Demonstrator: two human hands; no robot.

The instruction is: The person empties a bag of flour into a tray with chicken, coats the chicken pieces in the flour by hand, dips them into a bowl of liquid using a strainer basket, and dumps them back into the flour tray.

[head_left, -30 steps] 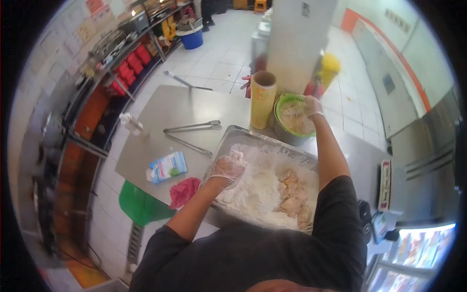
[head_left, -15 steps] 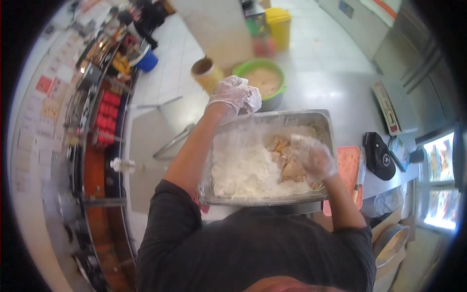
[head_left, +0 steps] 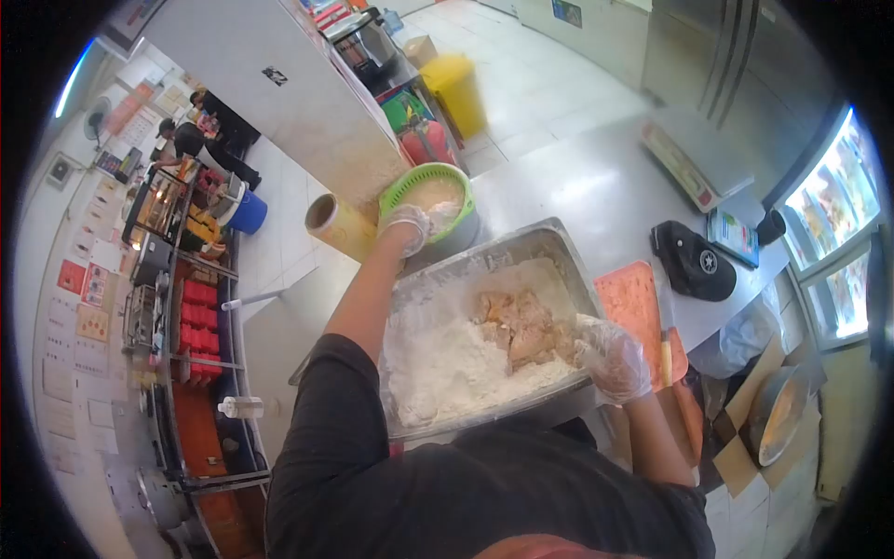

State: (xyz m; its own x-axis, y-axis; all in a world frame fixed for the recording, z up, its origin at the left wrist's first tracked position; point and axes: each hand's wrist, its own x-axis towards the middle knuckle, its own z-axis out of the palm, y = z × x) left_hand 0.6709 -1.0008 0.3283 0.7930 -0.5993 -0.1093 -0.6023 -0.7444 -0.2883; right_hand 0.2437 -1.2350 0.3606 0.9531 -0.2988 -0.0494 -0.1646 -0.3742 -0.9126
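Note:
My left hand [head_left: 411, 226], in a clear floury glove, reaches into the green basket [head_left: 388, 196], which holds pale, cloudy liquid. A whitish lump [head_left: 444, 216] is at its fingertips; whether the fingers still grip it is hidden. My right hand [head_left: 616, 361], also gloved and floury, is at the right edge of the metal tray [head_left: 570, 244], fingers apart and nothing seen in them. Inside the tray, white flour [head_left: 438, 359] lies at the left, and raw-looking chicken pieces [head_left: 526, 326] dusted with flour lie at the right.
To the right are a red cutting board [head_left: 629, 293], a black cap [head_left: 694, 263] and a scale-like device [head_left: 684, 163] on the steel table. A yellow roll [head_left: 340, 228] stands left of the basket. Another person [head_left: 191, 140] is far left. A metal bowl [head_left: 780, 415] sits low right.
My left hand has moved with the floury lump from above the tray's far edge into the green basket. My right hand has withdrawn from the chicken to the tray's right edge. The view has turned.

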